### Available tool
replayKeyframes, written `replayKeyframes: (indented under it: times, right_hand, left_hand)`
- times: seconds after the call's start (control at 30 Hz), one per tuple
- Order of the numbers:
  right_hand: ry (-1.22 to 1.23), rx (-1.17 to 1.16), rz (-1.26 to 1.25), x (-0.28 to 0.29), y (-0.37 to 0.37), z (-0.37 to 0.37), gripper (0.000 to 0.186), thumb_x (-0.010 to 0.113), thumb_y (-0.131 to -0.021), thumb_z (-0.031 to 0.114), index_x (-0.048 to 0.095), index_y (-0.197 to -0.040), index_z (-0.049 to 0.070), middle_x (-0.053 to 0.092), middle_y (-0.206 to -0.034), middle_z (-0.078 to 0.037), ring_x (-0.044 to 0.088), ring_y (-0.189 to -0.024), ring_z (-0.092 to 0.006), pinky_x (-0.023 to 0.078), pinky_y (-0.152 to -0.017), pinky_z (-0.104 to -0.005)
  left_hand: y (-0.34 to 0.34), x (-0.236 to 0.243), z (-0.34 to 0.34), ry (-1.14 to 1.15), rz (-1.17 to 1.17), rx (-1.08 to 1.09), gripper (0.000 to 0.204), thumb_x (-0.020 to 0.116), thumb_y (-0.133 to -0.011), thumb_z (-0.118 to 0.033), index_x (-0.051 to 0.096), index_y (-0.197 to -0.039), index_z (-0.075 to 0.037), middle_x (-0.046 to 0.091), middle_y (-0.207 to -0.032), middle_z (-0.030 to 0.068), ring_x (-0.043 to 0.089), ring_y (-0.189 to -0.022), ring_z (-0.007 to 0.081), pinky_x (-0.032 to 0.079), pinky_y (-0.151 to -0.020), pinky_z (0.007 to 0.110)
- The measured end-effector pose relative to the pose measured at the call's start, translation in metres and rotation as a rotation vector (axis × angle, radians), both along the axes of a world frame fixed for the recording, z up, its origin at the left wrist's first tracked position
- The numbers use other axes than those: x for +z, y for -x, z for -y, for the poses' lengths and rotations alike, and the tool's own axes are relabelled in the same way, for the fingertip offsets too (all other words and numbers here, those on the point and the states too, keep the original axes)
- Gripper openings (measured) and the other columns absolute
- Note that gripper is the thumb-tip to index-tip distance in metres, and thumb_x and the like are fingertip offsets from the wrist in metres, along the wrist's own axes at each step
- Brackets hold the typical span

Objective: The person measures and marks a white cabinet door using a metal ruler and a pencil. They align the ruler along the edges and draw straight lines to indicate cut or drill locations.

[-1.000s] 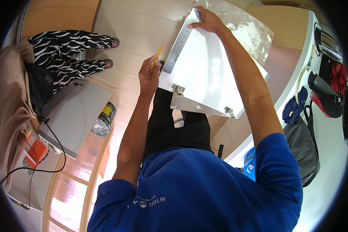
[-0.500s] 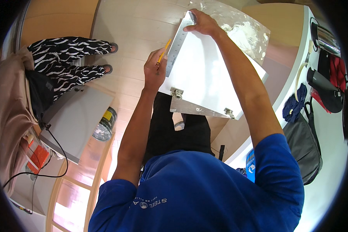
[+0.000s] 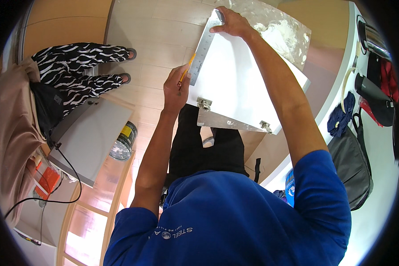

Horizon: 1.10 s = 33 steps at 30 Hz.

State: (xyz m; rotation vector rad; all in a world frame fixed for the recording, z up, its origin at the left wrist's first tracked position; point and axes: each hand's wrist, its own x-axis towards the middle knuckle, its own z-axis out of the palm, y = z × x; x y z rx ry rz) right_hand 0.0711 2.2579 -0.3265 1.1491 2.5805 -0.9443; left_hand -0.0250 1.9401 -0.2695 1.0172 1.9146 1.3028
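Note:
A white board [image 3: 241, 84] lies tilted in front of me, with two metal cabinet hinges [image 3: 204, 103] along its near edge. Along its left edge runs a metal ruler [image 3: 204, 48]. My right hand [image 3: 236, 23] clasps the ruler's far end, thumb on top over the board's corner, fingers curled over the far side. A yellow pencil [image 3: 189, 63] is held in my left hand [image 3: 176, 88], which rests at the ruler's near end. The pencil slants up beside the ruler's edge; its lower end is partly hidden by the fingers.
Beneath the board is a stained work surface [image 3: 292, 37] with white smears. To the left, a person in patterned trousers [image 3: 82, 66] is near a grey panel [image 3: 82, 137] and a paint can [image 3: 124, 142]. At right, a cap [image 3: 374, 99] and a dark bag [image 3: 352, 168] lie on a white surface.
My left hand has shifted slightly, bringing the pencil closer against the ruler's edge. The right hand keeps its hold at the far end.

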Motion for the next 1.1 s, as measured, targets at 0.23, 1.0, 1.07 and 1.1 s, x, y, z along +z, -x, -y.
replayKeyframes:
  times: [0.23,1.0,1.07,1.1]
  right_hand:
    - [0.004,-0.011,0.035,0.003,0.002,0.002,0.094,0.091,-0.071,0.050,0.050,-0.149,0.016,0.063,-0.142,-0.011,0.059,-0.132,-0.0314,0.048,-0.109,-0.0450]
    - [0.032,0.032,0.017,0.007,0.003,-0.006,0.097,0.090,-0.069,0.047,0.049,-0.147,0.006,0.061,-0.140,-0.020,0.057,-0.130,-0.0398,0.048,-0.107,-0.0507]
    - [0.031,0.033,0.014,0.010,0.004,-0.005,0.098,0.091,-0.069,0.047,0.049,-0.147,0.005,0.061,-0.139,-0.021,0.058,-0.129,-0.0402,0.048,-0.107,-0.0501]
    - [0.032,0.033,0.025,0.011,0.005,-0.005,0.098,0.090,-0.069,0.048,0.049,-0.147,0.006,0.061,-0.140,-0.021,0.058,-0.130,-0.0400,0.048,-0.107,-0.0501]
  left_hand:
    - [0.000,0.001,0.008,0.063,0.080,0.029,0.026,0.064,-0.102,-0.009,0.067,-0.126,0.000,0.070,-0.115,0.0122,0.065,-0.090,0.0147,0.053,-0.073,0.027]
    - [0.006,-0.014,0.014,0.038,0.107,-0.011,0.023,0.059,-0.105,-0.007,0.066,-0.125,0.001,0.066,-0.107,0.0070,0.059,-0.078,0.0071,0.050,-0.063,0.022]
    - [0.007,-0.015,0.014,0.035,0.107,-0.007,0.023,0.059,-0.105,-0.007,0.066,-0.125,0.001,0.066,-0.106,0.0073,0.060,-0.080,0.0077,0.050,-0.064,0.023]
    - [0.007,-0.015,0.014,0.033,0.103,-0.002,0.023,0.058,-0.105,-0.007,0.066,-0.125,0.001,0.066,-0.106,0.0075,0.061,-0.081,0.0081,0.051,-0.064,0.023]
